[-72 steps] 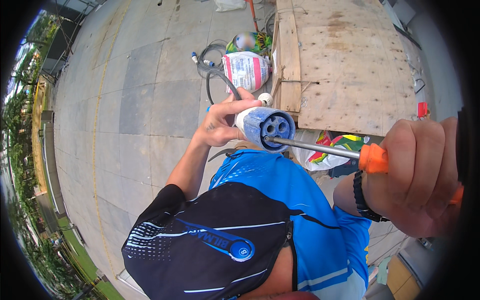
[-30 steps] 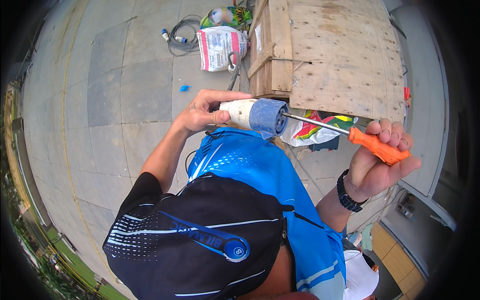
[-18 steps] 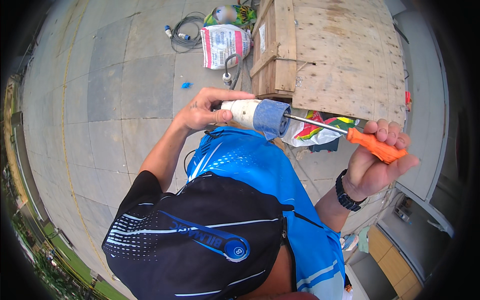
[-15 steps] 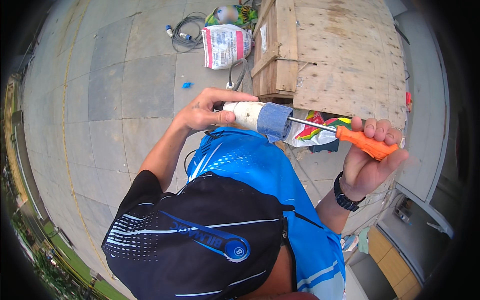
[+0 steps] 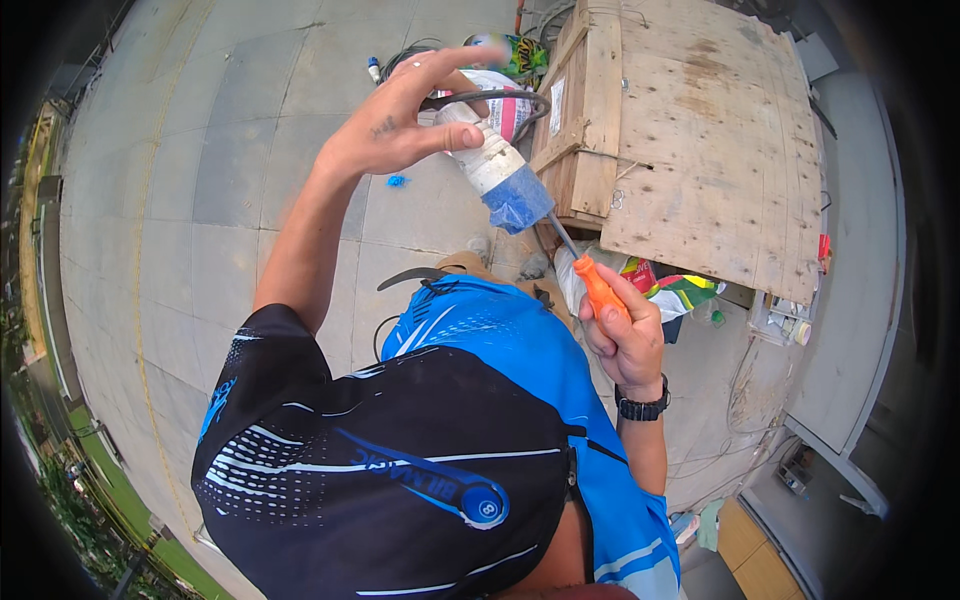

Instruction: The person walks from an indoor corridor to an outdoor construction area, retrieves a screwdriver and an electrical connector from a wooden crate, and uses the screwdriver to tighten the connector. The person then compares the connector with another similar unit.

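A white and blue industrial power plug (image 5: pixel 490 160) hangs tilted in front of me, its blue end pointing down and right. My left hand (image 5: pixel 405 125) is at its white rear end. The thumb lies against the white side and a bent finger touches the back, while the index finger stretches out free. A dark cable (image 5: pixel 515 97) loops from that end. My right hand (image 5: pixel 630 335) is wrapped round the orange handle of a screwdriver (image 5: pixel 602 290). Its metal shaft reaches into the plug's blue end; the tip is hidden inside.
A large wooden crate (image 5: pixel 710 140) stands at the right, with a colourful bag (image 5: pixel 685 297) by its near side. Behind my left hand are a white and pink sack (image 5: pixel 515 110) and a green bag (image 5: pixel 525 58). A blue scrap (image 5: pixel 396 181) lies on the paved floor.
The plug has moved farther away and tilted more steeply downward. My right hand has come left with the screwdriver, its grip now closer round the handle. My left index finger has lifted off the plug.
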A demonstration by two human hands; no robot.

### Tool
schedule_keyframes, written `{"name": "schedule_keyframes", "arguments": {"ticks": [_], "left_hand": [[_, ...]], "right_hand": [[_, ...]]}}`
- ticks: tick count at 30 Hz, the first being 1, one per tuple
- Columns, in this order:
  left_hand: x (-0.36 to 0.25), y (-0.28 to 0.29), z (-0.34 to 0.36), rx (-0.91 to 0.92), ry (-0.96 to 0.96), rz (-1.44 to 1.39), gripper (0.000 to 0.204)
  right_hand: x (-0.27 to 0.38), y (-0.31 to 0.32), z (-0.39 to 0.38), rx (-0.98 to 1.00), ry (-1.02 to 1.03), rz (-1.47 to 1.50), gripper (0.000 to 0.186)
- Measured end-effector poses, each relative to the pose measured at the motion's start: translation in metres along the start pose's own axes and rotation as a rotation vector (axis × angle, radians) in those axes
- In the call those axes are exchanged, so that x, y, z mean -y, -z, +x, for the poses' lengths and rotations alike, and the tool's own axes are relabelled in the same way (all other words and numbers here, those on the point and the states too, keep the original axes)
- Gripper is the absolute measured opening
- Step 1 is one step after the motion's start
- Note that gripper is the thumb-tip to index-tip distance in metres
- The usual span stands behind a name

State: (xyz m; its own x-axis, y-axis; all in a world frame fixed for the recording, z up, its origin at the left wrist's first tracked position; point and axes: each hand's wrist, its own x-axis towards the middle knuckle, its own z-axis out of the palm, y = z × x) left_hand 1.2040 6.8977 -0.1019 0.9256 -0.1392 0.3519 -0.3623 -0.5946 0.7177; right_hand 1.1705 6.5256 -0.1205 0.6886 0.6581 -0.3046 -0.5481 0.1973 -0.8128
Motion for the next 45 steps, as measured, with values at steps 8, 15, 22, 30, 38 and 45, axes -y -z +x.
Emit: {"name": "schedule_keyframes", "arguments": {"ticks": [8, 15, 22, 30, 38, 45], "left_hand": [[0.012, -0.104, -0.009, -0.929, 0.619, -1.355, 0.038], [0.025, -0.119, -0.020, -0.654, 0.542, -1.863, 0.011], [0.003, -0.120, -0.004, -0.804, 0.793, -1.565, 0.012], [0.013, -0.155, -0.015, -0.853, 0.950, -1.614, 0.018], [0.013, -0.166, -0.019, -0.823, 1.012, -1.523, 0.009], [0.008, -0.156, -0.012, -0.754, 0.929, -1.661, 0.011]], "right_hand": [[-0.028, -0.025, 0.032, 0.001, 0.009, -0.071, 0.054], [-0.013, -0.015, 0.038, 0.179, -0.347, 0.685, 0.048], [-0.009, -0.005, 0.031, 0.011, 0.164, -0.700, 0.051], [-0.002, -0.008, 0.024, -0.157, -0.094, -0.069, 0.050], [-0.026, 0.005, 0.024, -0.008, 0.556, -1.484, 0.050], [-0.022, 0.010, 0.028, 0.036, 0.365, -1.174, 0.055]]}}
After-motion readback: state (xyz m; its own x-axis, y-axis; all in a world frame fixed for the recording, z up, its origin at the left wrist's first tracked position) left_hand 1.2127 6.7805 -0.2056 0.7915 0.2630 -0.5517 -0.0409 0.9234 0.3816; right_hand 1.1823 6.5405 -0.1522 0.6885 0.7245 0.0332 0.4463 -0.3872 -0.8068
